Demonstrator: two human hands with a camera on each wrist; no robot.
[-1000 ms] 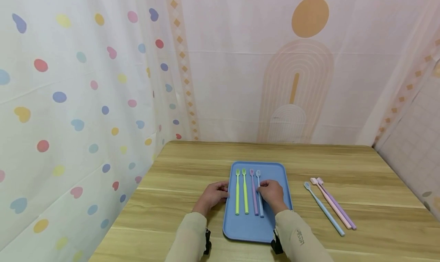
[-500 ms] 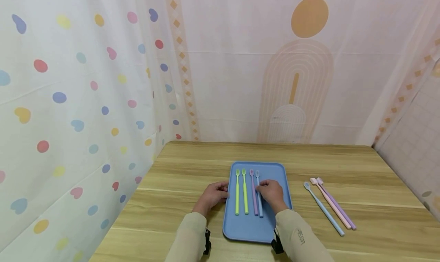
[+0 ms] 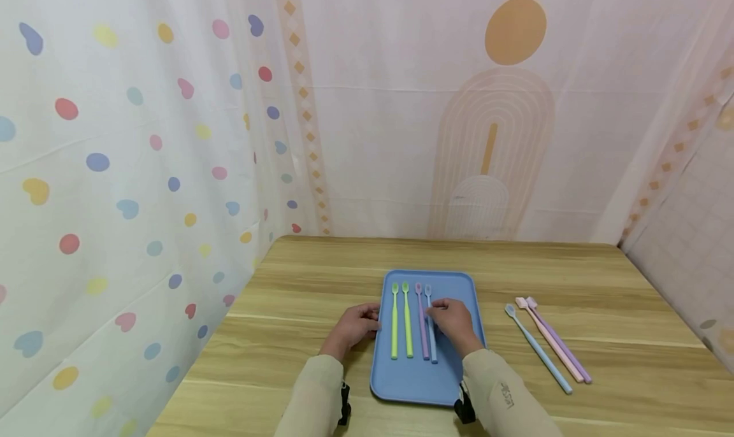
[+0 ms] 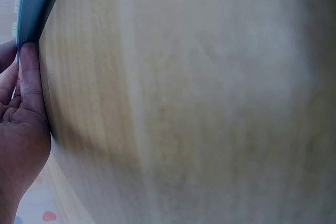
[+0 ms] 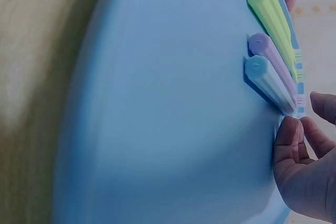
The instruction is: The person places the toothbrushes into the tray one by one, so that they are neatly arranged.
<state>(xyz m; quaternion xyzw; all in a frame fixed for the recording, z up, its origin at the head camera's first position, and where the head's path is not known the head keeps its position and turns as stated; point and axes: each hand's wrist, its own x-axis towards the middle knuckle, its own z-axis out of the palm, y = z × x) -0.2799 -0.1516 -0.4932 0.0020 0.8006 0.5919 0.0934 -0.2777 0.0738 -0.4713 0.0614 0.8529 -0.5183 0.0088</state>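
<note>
On the blue tray (image 3: 410, 386) lie two lime-green toothbrushes (image 3: 394, 325), a purple toothbrush (image 3: 422, 325) and a light blue toothbrush (image 3: 432, 344), side by side with heads away from me. My left hand (image 3: 355, 325) holds the tray's left rim, its thumb above and fingers along the outer side, as the left wrist view shows. My right hand (image 3: 457, 322) is over the tray, fingertips (image 5: 289, 124) touching the right side of the light blue toothbrush. In the right wrist view the right thumb (image 5: 324, 106) stands apart from the handle.
Right of the tray, another light blue toothbrush (image 3: 539, 348), a pink toothbrush (image 3: 550, 341) and a second purple toothbrush (image 3: 562, 344) lie slanted on the wooden table (image 3: 321, 265). Patterned curtains (image 3: 367, 137) hang behind and to the left.
The light blue toothbrush on the tray has shifted very slightly left with my right fingertips, nearer the purple one. My left hand stays at the rim.
</note>
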